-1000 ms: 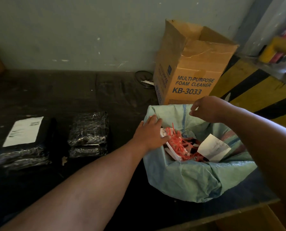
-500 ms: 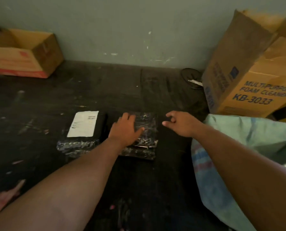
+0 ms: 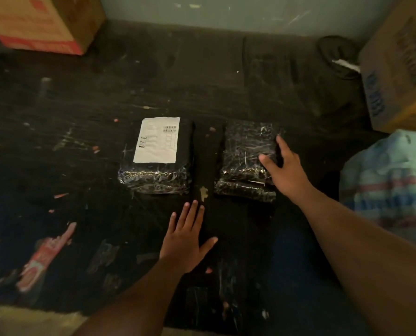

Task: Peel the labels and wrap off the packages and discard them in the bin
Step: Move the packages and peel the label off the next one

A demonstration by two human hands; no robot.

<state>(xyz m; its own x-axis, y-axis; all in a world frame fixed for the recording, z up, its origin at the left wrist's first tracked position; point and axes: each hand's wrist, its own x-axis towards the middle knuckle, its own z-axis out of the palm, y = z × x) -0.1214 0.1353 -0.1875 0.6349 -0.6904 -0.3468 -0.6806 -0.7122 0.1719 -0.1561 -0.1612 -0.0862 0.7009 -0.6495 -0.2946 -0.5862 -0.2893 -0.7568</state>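
Note:
Two black packages in shiny clear wrap lie side by side on the dark table (image 3: 202,76). The left package (image 3: 158,175) carries a white printed label (image 3: 159,139) on its top. The right package (image 3: 247,156) shows no label. My right hand (image 3: 283,169) rests on the right package's right edge, thumb on top and fingers along the side. My left hand (image 3: 186,235) lies flat on the table just in front of the gap between the packages, fingers spread, holding nothing. The pale green sack bin (image 3: 391,180) stands at the right edge.
A tan cardboard box (image 3: 400,76) with blue print stands at the back right beside a dark round object (image 3: 337,54). Another cardboard box (image 3: 44,23) sits at the back left. A red and white scrap (image 3: 45,257) and small bits litter the left of the table.
Both hands left the bin and came over to the packages. My left hand slid off the right package down to the table; my right hand moved onto that package's right edge.

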